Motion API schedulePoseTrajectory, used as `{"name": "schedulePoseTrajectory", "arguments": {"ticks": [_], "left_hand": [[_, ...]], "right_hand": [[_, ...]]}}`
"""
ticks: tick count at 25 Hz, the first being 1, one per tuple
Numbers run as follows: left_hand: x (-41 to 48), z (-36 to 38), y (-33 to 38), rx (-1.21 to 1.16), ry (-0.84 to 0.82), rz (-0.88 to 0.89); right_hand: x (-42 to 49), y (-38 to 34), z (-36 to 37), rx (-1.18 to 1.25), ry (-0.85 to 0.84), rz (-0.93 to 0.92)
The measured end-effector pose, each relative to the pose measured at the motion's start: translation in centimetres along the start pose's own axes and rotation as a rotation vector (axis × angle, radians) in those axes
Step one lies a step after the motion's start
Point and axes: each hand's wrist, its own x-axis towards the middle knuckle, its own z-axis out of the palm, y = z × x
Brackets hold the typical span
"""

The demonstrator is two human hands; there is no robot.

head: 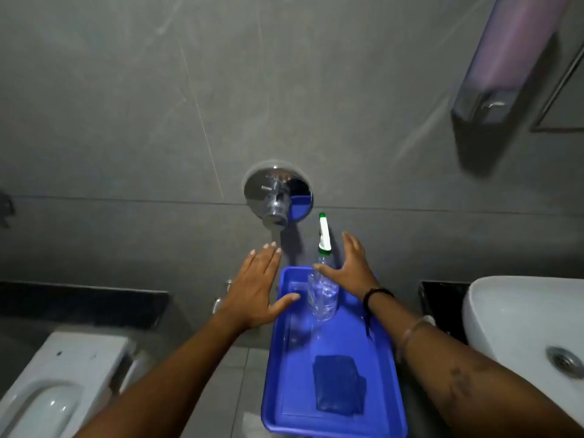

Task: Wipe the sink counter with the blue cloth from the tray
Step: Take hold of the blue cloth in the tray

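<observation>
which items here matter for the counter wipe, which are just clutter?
For the job:
- blue cloth, folded, at the near end of the blue tray
- white sink at right
- left hand and right hand, both open and empty

Just there:
- spray bottle, upright in the tray
- wall valve
- toilet
- soap dispenser

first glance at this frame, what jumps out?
The bright blue tray at bottom centre, with the folded blue cloth lying at its near end and a clear spray bottle standing at its far end. Both hands are spread open above the tray's far end, left hand beside it, right hand next to the bottle. A white sink sits at the right edge.
</observation>
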Motion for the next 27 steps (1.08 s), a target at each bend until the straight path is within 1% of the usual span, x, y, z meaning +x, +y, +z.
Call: {"name": "schedulePoseTrajectory", "arguments": {"ticks": [2, 3, 5, 6, 8, 11, 13, 14, 16, 18, 19, 20, 23, 25, 27], "left_hand": [[-0.4, 1.8, -0.1, -0.011, -0.059, -0.022], [-0.9, 2.9, -0.1, -0.005, -0.087, -0.045], [-1.8, 4.6, 0.0, -0.009, -0.108, -0.055], [-2.2, 5.1, 0.2, -0.02, -0.121, -0.055], [-3.2, 6.3, 0.3, -0.051, -0.157, -0.049], [-5.0, 7.7, 0.4, -0.086, -0.19, -0.027], [-6.2, 8.6, 0.3, -0.128, -0.213, -0.014], [-6.7, 9.0, 0.2, -0.147, -0.221, -0.009], [-7.6, 9.8, 0.2, -0.178, -0.24, -0.001], [-8.6, 10.5, -0.1, -0.194, -0.263, 0.007], [-9.1, 10.9, -0.1, -0.201, -0.274, 0.01], [-9.5, 11.2, -0.2, -0.209, -0.283, 0.015], [-10.4, 12.1, -0.3, -0.213, -0.308, 0.036], [-10.8, 12.5, -0.4, -0.222, -0.317, 0.052], [-11.0, 12.6, -0.5, -0.229, -0.329, 0.07]], "right_hand": [[2.3, -1.6, 0.9, 0.079, -0.008, 0.045], [3.4, -2.2, 1.5, 0.081, 0.017, 0.027], [5.3, -3.4, 2.4, 0.057, 0.14, -0.032], [5.5, -3.7, 2.8, 0.066, 0.176, -0.017], [5.1, -4.1, 2.8, 0.133, 0.218, 0.001], [2.4, -5.8, 1.6, 0.131, 0.26, -0.102], [0.0, -7.0, -0.4, 0.16, 0.309, -0.166], [-1.2, -7.4, -1.6, 0.156, 0.298, -0.198], [-4.2, -7.5, -3.6, 0.099, 0.208, -0.21], [-8.9, -6.1, -3.7, 0.084, 0.055, -0.129], [-11.4, -4.9, -3.1, 0.071, -0.024, -0.048], [-13.8, -3.3, -2.2, 0.032, -0.097, 0.059], [-19.1, 1.0, 1.2, -0.234, -0.321, 0.417], [-20.7, 2.7, 2.8, -0.254, -0.359, 0.575], [-21.1, 3.6, 3.6, -0.258, -0.354, 0.656]]}}
